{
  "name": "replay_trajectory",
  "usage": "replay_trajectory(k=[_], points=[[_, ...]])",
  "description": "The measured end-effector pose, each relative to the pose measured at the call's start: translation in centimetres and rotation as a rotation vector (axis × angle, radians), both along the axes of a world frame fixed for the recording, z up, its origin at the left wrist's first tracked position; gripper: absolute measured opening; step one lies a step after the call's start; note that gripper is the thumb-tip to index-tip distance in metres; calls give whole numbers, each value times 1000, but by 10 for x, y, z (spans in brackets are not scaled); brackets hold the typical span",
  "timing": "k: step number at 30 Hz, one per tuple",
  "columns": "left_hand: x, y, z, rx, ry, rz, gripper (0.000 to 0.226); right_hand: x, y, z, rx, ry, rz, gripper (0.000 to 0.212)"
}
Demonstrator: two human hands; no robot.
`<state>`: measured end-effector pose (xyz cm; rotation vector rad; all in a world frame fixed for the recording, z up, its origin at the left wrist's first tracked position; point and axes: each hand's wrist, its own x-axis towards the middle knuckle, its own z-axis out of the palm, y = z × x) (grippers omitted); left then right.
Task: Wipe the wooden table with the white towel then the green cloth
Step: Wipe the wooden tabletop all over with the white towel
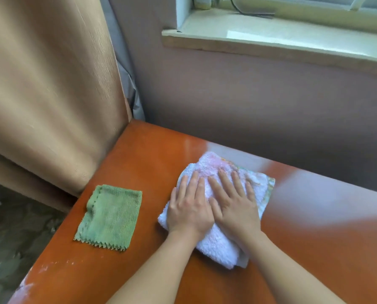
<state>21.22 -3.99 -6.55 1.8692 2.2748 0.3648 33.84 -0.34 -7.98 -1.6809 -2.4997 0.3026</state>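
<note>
A folded white towel [218, 244] with a faint pink and coloured print lies on the glossy orange-brown wooden table [143, 154]. My left hand [188, 207] and my right hand [234, 204] both press flat on top of it, side by side, fingers straight and pointing away from me. The green cloth [111, 216], a small square with zigzag edges, lies flat on the table to the left of the towel, untouched and apart from both hands.
A tan curtain [47, 95] hangs at the left and reaches the table's left edge. A mauve wall [249, 102] runs along the table's far side, with a window sill [271, 40] above. White smudges [40, 270] mark the table's near left edge.
</note>
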Motion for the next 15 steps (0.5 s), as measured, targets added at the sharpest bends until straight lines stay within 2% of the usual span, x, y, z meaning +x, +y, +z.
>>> replay_trajectory(k=[8,12,13,15], points=[[-22,97,5,-47,11,67,74,-26,110,2,11,-1,56,59],[-23,107,0,-31,22,109,66,-29,121,1,28,49,72,57],[-23,103,1,-24,17,137,61,-29,117,3,57,75,33,58],[-24,99,1,-52,-10,192,55,-25,111,5,101,111,-183,68]])
